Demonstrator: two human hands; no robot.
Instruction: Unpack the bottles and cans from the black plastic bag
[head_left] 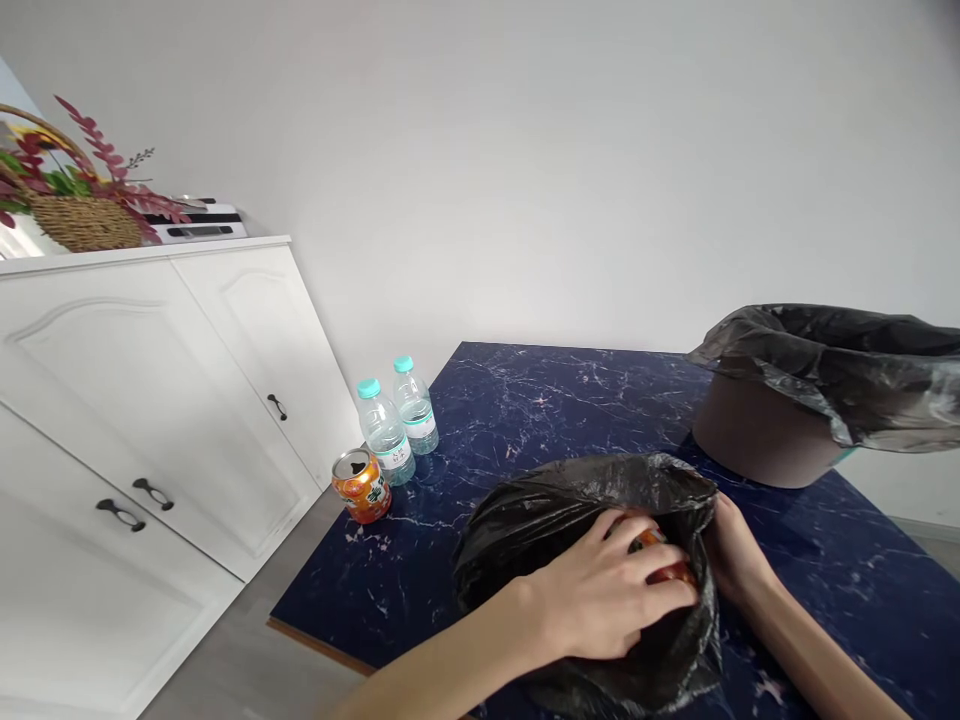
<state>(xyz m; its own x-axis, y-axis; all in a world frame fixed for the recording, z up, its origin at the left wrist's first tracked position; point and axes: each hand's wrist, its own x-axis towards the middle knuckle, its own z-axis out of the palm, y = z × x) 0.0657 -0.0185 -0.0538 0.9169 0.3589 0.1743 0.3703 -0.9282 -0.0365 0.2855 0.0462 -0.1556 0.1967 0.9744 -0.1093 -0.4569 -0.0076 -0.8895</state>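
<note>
At the bottom centre of the frame, a person's left hand (609,590) reaches across the mouth of a crumpled black plastic bag (555,520), its fingers curled around an orange-red object (660,570) that sits just inside the opening; what the object is cannot be told, as hand and plastic cover most of it. Just to the right, the right hand (733,548) pinches the bag's rim, fingers closed on the plastic, holding the mouth open. The bag lies on a dark blue marbled table (525,400) near its front edge.

Left of the bag, at the table's left edge, stands an opened orange drink can (361,486). Just behind it are two small water bottles with teal caps (397,420), side by side and upright.

In the right middle of the frame, well apart from the hands, a brown bin (757,435) stands on the table, lined with a black liner (832,360) folded over its rim.

At the left, a white cabinet (150,400) carries a wicker basket of red foliage (79,205) in the upper left corner.
</note>
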